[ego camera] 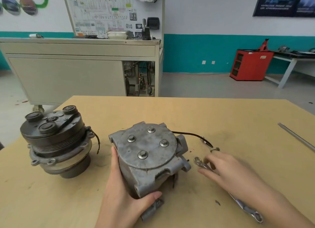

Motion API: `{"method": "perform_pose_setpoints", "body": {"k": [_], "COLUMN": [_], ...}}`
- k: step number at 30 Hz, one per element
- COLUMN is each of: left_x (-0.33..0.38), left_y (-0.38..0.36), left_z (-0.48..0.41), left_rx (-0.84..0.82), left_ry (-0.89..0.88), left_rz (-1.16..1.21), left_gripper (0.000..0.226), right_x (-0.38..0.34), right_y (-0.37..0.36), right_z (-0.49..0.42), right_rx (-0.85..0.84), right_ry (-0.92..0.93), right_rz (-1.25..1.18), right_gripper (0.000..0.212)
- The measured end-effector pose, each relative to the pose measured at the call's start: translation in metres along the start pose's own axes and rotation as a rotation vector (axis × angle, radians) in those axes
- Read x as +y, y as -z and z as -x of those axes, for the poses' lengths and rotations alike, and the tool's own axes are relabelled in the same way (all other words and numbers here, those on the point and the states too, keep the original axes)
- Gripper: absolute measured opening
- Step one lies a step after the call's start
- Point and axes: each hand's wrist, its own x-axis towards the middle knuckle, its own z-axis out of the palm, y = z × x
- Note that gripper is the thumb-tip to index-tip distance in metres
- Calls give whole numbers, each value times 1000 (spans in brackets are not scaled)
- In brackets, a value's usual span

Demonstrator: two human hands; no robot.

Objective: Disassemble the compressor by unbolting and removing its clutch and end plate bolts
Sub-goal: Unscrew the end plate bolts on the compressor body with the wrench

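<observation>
Upright, compressor (146, 180) stands; end plate (147, 147) up.

Work surface: tan wooden tabletop (221, 118), scuffed with dark smudges; a flat metal bar (296, 136) lies near its right edge, running out of frame. Behind it: grey wheeled cabinet (68, 77) with an upright wiring-diagram board (102, 11) on top and an open bay of cables (140, 77) at its right end. Far right, against the teal wall band (196, 52): red tool cabinet (250, 65) just beside a white-legged table (289, 64); dark poster (286, 2) above, text unreadable.
</observation>
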Motion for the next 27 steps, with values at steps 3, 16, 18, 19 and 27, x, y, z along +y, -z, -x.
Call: {"method": "perform_pose_setpoints", "body": {"k": [3,16,18,19,27], "left_x": [5,41,52,58,67], "left_y": [1,59,53,48,32], "left_z": [2,-10,-21,-27,-48], "left_rx": [-31,119,108,69,-85], "left_ry": [-71,-213,-123,-74,25], "left_rz": [-6,10,-22,-58,-116], "left_gripper": [135,82,88,101,125], "right_x": [-5,-7,-32,-45,-75], "right_y": [-12,89,113,118,102], "right_z": [21,31,8,-6,-58], "right_rx": [-97,553,600,574,285], "right_ry": [-197,65,189,234,248], "right_rz": [124,-354,-358,-348,-357], "right_gripper": [30,26,32,29,24]}}
